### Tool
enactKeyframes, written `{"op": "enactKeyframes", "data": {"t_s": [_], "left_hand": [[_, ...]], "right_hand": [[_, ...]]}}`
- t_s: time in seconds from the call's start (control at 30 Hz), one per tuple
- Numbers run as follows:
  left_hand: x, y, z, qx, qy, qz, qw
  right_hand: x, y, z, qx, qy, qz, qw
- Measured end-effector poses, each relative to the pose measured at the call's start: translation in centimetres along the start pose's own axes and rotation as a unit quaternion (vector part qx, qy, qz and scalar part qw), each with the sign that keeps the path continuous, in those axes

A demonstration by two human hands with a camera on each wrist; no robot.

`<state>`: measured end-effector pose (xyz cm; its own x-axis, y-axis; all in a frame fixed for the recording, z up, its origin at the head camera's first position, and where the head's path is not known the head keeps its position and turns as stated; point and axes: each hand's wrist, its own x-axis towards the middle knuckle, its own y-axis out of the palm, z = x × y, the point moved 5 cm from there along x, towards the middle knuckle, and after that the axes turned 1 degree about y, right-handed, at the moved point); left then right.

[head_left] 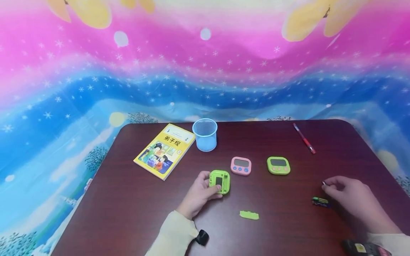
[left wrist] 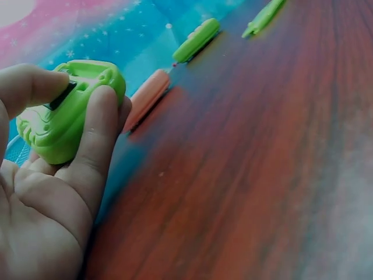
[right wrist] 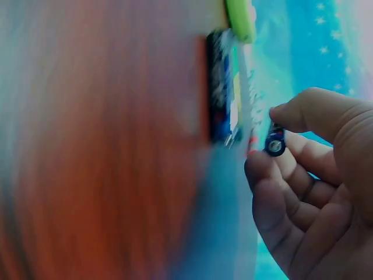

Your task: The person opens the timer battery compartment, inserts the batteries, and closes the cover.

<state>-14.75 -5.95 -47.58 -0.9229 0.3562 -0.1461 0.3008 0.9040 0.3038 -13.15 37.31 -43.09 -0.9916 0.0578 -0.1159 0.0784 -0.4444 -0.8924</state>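
My left hand (head_left: 198, 195) grips a green digital timer (head_left: 226, 182), its back turned up and its battery compartment uncovered. The thumb lies across the timer's back. Between the thumb and fingertips of my right hand (head_left: 355, 199) is a small battery (right wrist: 275, 144), seen end-on in the right wrist view. Just beside that hand, a dark battery with green markings (head_left: 320, 202) lies on the table; whether it is one or two side by side I cannot tell. A slim green battery cover (head_left: 249, 215) rests on the table between the hands, nearer the left.
Beyond the hands stand a pink timer (head_left: 241, 166) and another green timer (head_left: 278, 165), screens up. A blue mesh pen holder (head_left: 205, 137) is at the back, next to a yellow book (head_left: 164, 151). A red pen (head_left: 304, 138) lies at the back right of the dark wooden table (head_left: 128, 213).
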Motion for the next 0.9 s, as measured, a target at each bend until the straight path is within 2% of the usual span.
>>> {"op": "enactKeyframes", "data": {"t_s": [0.13, 0.23, 0.33, 0.5, 0.7, 0.9], "left_hand": [[0.2, 0.3, 0.0, -0.002, 0.013, 0.010, 0.9999], [0.2, 0.6, -0.1, 0.009, 0.020, 0.026, 0.9994], [0.2, 0.9, -0.1, 0.016, 0.024, 0.030, 0.9991], [0.2, 1.1, -0.1, 0.021, 0.020, 0.007, 0.9996], [0.3, 1.3, 0.1, 0.025, 0.020, 0.001, 0.9995], [0.4, 1.4, 0.1, 0.029, 0.027, -0.004, 0.9992]], "right_hand": [[-0.6, 0.0, 2.4, 0.063, 0.002, -0.030, 0.998], [-0.8, 0.5, 4.5, 0.125, 0.000, -0.041, 0.991], [-0.8, 1.0, 6.7, 0.163, -0.024, -0.042, 0.985], [-0.8, 2.5, 10.1, 0.193, -0.061, -0.024, 0.979], [-0.5, 4.3, 13.0, 0.265, -0.056, 0.006, 0.963], [-0.4, 5.6, 14.9, 0.310, -0.047, 0.033, 0.949]]}}
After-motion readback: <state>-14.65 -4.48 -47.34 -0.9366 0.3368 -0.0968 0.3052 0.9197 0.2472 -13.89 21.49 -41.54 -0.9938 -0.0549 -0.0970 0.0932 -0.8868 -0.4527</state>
